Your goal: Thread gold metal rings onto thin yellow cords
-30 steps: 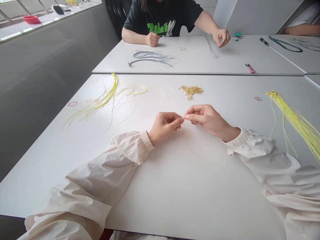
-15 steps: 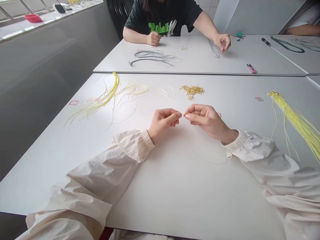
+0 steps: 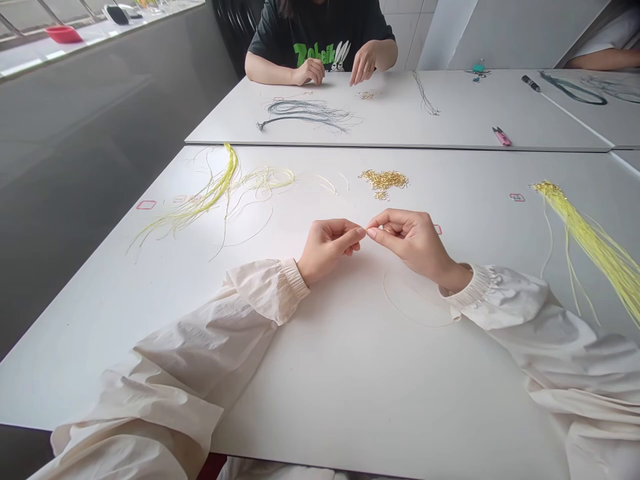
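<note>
My left hand (image 3: 333, 245) and my right hand (image 3: 413, 241) meet fingertip to fingertip over the white table (image 3: 320, 380). Each is closed in a pinch on a thin pale yellow cord (image 3: 400, 315), whose loose length curves down below my right hand. Whatever sits between the fingertips is too small to make out. Just beyond my hands lies a pile of small gold hooks or clasps (image 3: 384, 181). Off to the left a bundle of yellow cords (image 3: 225, 177) is spread out. A thicker bundle of yellow cords with metal ends (image 3: 590, 233) lies to the right.
Across a seam, a person in a dark T-shirt (image 3: 320, 33) sits at another table with grey cords (image 3: 310, 113), small gold pieces (image 3: 367, 95) and pink thread snips (image 3: 501, 137). A black tube (image 3: 531, 83) lies at the back right. A grey wall (image 3: 110, 120) borders the left side.
My fingertips have come closer together, and the small cord loop at my right fingers no longer shows. The person opposite has drawn one hand back from the grey cords to the gold pieces.
</note>
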Action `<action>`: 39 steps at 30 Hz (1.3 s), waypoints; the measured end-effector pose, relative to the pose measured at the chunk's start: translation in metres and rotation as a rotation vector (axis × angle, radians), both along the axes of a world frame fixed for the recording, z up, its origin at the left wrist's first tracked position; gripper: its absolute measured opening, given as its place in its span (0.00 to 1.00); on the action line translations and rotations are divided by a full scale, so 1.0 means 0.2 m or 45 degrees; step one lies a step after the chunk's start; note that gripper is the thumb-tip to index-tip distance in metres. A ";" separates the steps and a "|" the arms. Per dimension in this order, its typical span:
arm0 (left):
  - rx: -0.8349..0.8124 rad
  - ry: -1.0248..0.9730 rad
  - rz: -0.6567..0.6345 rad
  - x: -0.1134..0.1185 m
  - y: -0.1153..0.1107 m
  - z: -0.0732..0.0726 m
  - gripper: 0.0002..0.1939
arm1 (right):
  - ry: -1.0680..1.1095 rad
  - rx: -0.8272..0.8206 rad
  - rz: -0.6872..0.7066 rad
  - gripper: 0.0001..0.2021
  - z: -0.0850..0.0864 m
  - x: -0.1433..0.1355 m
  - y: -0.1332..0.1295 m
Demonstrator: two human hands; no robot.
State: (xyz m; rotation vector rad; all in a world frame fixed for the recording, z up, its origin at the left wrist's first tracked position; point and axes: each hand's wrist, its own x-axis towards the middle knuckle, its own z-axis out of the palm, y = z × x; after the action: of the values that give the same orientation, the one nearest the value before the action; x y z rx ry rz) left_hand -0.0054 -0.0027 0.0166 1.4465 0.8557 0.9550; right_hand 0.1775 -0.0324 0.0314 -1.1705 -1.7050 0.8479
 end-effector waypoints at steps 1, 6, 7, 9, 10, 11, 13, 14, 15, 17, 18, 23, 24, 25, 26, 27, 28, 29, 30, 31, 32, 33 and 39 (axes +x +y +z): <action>-0.001 -0.004 -0.006 0.00 0.00 0.00 0.12 | 0.006 -0.010 0.005 0.09 0.00 0.00 0.00; -0.001 -0.011 -0.029 0.00 0.00 0.00 0.11 | 0.021 -0.039 0.025 0.08 0.00 0.01 0.01; 0.001 -0.002 -0.025 0.00 -0.01 0.00 0.11 | 0.017 -0.039 0.028 0.08 0.00 0.01 0.01; 0.007 0.025 -0.009 0.00 -0.01 0.00 0.12 | 0.004 -0.037 0.028 0.08 -0.01 0.02 0.00; 0.012 0.038 0.000 0.00 -0.01 0.00 0.12 | -0.003 -0.037 0.026 0.08 -0.01 0.02 0.00; 0.017 0.049 0.006 0.00 -0.01 0.00 0.12 | -0.008 -0.036 0.021 0.09 -0.01 0.02 0.00; 0.026 0.059 0.012 0.00 -0.01 0.00 0.12 | -0.015 -0.026 0.012 0.10 -0.01 0.02 0.00; 0.029 0.061 0.012 0.00 -0.01 0.00 0.12 | -0.018 -0.018 0.006 0.10 -0.01 0.02 0.00; 0.032 0.063 0.013 0.00 -0.01 0.00 0.12 | -0.025 -0.009 0.001 0.10 -0.01 0.02 0.00; 0.035 0.067 0.008 0.00 -0.01 0.00 0.12 | -0.045 0.003 -0.009 0.10 -0.01 0.02 -0.01; 0.035 0.067 0.003 0.00 -0.01 0.00 0.12 | -0.054 0.005 -0.011 0.09 -0.01 0.02 -0.01; 0.009 0.050 -0.019 0.00 -0.01 0.00 0.12 | -0.008 -0.042 0.010 0.08 -0.01 0.02 0.00; 0.005 0.041 -0.018 0.00 -0.01 0.00 0.12 | 0.009 -0.057 0.014 0.07 -0.01 0.02 0.00; 0.000 0.030 -0.018 0.00 -0.01 0.00 0.11 | 0.022 -0.070 0.019 0.07 -0.01 0.02 0.00; -0.005 0.018 -0.019 0.00 -0.01 0.00 0.11 | 0.032 -0.080 0.022 0.08 -0.01 0.02 0.00; -0.010 0.007 -0.021 0.00 -0.01 0.00 0.11 | 0.039 -0.086 0.024 0.08 0.00 0.02 0.00; -0.015 -0.004 -0.025 0.00 -0.01 0.00 0.11 | 0.044 -0.089 0.024 0.08 0.00 0.02 0.00; -0.019 -0.011 -0.034 0.00 -0.01 0.01 0.11 | 0.048 -0.092 0.026 0.08 0.00 0.02 0.00; -0.023 -0.015 -0.045 0.00 -0.01 0.01 0.11 | 0.052 -0.093 0.027 0.08 0.01 0.02 0.00; -0.026 -0.016 -0.055 0.00 -0.01 0.01 0.11 | 0.057 -0.096 0.033 0.08 0.01 0.02 0.00; -0.027 -0.014 -0.065 0.00 -0.01 0.01 0.11 | 0.061 -0.101 0.040 0.08 0.01 0.02 0.00; -0.027 -0.010 -0.074 0.00 -0.01 0.01 0.11 | 0.063 -0.108 0.050 0.08 0.01 0.02 0.00; -0.001 0.030 -0.015 -0.01 -0.01 0.01 0.11 | 0.073 -0.108 0.063 0.08 0.00 0.03 0.01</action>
State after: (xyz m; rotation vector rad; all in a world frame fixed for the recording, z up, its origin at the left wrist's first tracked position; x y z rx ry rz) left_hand -0.0064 -0.0049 0.0183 1.4630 0.8639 0.9299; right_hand 0.1836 -0.0304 0.0310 -1.1527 -1.6714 0.9834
